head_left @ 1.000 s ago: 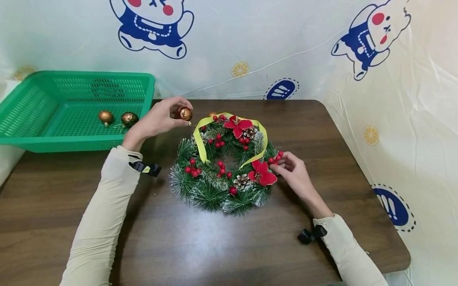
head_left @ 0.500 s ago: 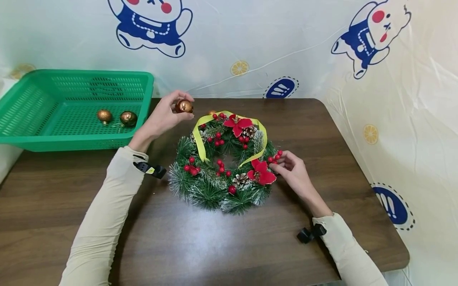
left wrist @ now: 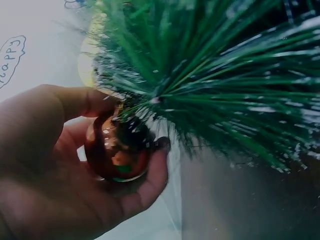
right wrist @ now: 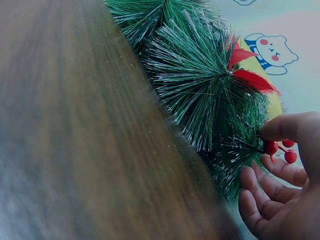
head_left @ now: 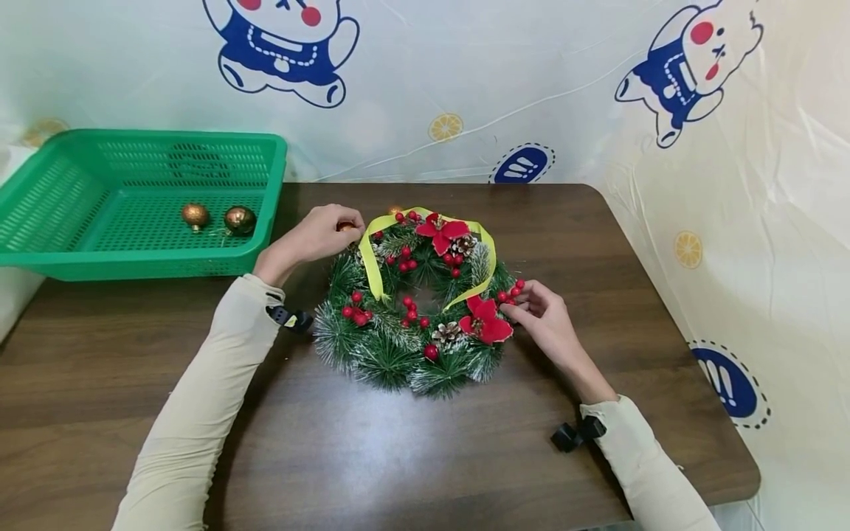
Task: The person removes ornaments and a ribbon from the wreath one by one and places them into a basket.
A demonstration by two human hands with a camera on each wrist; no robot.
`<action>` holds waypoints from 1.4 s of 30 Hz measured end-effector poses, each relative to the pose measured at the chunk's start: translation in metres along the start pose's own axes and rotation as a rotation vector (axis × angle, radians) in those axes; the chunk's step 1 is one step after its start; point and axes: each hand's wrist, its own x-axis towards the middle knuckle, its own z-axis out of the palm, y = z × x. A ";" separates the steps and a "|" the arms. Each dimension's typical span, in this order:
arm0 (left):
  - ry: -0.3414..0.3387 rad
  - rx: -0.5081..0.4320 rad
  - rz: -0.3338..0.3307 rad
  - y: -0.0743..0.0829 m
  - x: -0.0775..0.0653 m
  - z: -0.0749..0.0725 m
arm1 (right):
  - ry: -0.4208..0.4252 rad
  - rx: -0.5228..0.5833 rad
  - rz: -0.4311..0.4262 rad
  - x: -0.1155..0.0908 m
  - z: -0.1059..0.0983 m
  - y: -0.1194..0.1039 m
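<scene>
Left wrist view: got fingers [left wrist: 156, 172] of the left hand [head_left: 311, 236] curled round a copper bauble [left wrist: 117, 155], tucked against the wreath [head_left: 392, 365], mid-frame in head view. Pinching red berries [right wrist: 290, 156] with the right hand [head_left: 547, 321]. Imo, aim cap [left wrist: 119, 110] at needles [left wrist: 200, 85], mind the ribbon [head_left: 374, 276].

Copper bauble [left wrist: 117, 155], seemingly touching flat green wreath [head_left: 392, 361]

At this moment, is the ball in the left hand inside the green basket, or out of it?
Out. The left hand holds the copper ball beside the wreath, away from the green basket.
</scene>
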 end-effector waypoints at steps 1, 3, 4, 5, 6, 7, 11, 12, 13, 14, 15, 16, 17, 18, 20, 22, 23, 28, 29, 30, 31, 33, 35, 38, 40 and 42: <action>-0.014 0.006 0.005 0.000 0.000 0.000 | 0.000 0.000 0.000 0.000 0.000 0.000; -0.043 0.007 0.013 0.002 -0.001 0.000 | 0.001 -0.004 0.000 0.000 0.000 0.002; -0.050 0.009 0.017 0.002 -0.001 0.001 | 0.001 -0.005 -0.002 0.000 0.000 0.002; -0.053 0.009 0.020 0.002 -0.001 0.001 | 0.001 -0.004 -0.001 0.001 0.000 0.006; -0.057 0.007 0.023 0.002 0.000 0.001 | 0.001 -0.002 0.001 0.002 -0.001 0.010; -0.061 0.005 0.025 0.003 0.000 0.002 | 0.003 0.003 0.000 0.003 -0.001 0.015; -0.097 -0.009 0.015 0.005 0.002 0.001 | 0.020 0.025 -0.007 0.008 -0.004 0.034; -0.115 -0.015 0.011 0.005 0.002 0.000 | 0.026 0.028 -0.012 0.009 -0.005 0.037; -0.134 -0.025 0.006 0.006 0.002 -0.001 | 0.033 0.032 -0.016 0.009 -0.005 0.038; -0.154 -0.035 0.004 0.007 0.002 -0.001 | 0.039 0.034 -0.019 0.009 -0.005 0.040; -0.172 -0.050 0.002 0.007 0.003 -0.002 | 0.044 0.035 -0.020 0.008 -0.006 0.041; -0.188 -0.069 0.006 0.007 0.003 -0.003 | 0.047 0.037 -0.022 0.008 -0.006 0.041; -0.204 -0.087 0.014 0.007 0.003 -0.003 | 0.050 0.039 -0.020 0.008 -0.006 0.042; -0.220 -0.106 0.021 0.008 0.002 -0.004 | 0.051 0.037 -0.017 0.007 -0.007 0.042; -0.246 -0.134 0.040 0.008 0.003 -0.005 | 0.052 0.038 -0.013 0.007 -0.007 0.043; -0.254 -0.164 0.034 0.008 0.003 -0.005 | 0.051 0.038 -0.008 0.007 -0.007 0.043; -0.250 -0.172 0.024 0.008 0.003 -0.005 | 0.051 0.038 -0.007 0.007 -0.007 0.044; -0.175 -0.173 -0.058 0.008 0.003 -0.002 | 0.049 0.052 -0.014 0.009 -0.007 0.045; -0.158 -0.165 -0.064 0.008 0.003 -0.001 | 0.048 0.054 -0.018 0.009 -0.007 0.044; -0.142 -0.156 -0.071 0.007 0.003 0.000 | 0.047 0.054 -0.022 0.009 -0.007 0.044; -0.129 -0.150 -0.073 0.006 0.003 0.001 | 0.045 0.052 -0.024 0.009 -0.007 0.044; -0.102 -0.140 -0.080 0.005 0.004 0.005 | 0.042 0.052 -0.029 0.010 -0.007 0.043; -0.069 -0.132 -0.082 0.004 0.005 0.009 | 0.038 0.056 -0.034 0.010 -0.006 0.041; -0.032 -0.117 -0.087 0.003 0.007 0.014 | 0.031 0.061 -0.034 0.008 -0.005 0.029; -0.021 -0.116 -0.084 0.003 0.007 0.015 | 0.026 0.058 -0.034 0.006 -0.005 0.020; -0.037 -0.128 -0.075 0.003 0.006 0.014 | 0.022 0.050 -0.033 0.004 -0.005 0.011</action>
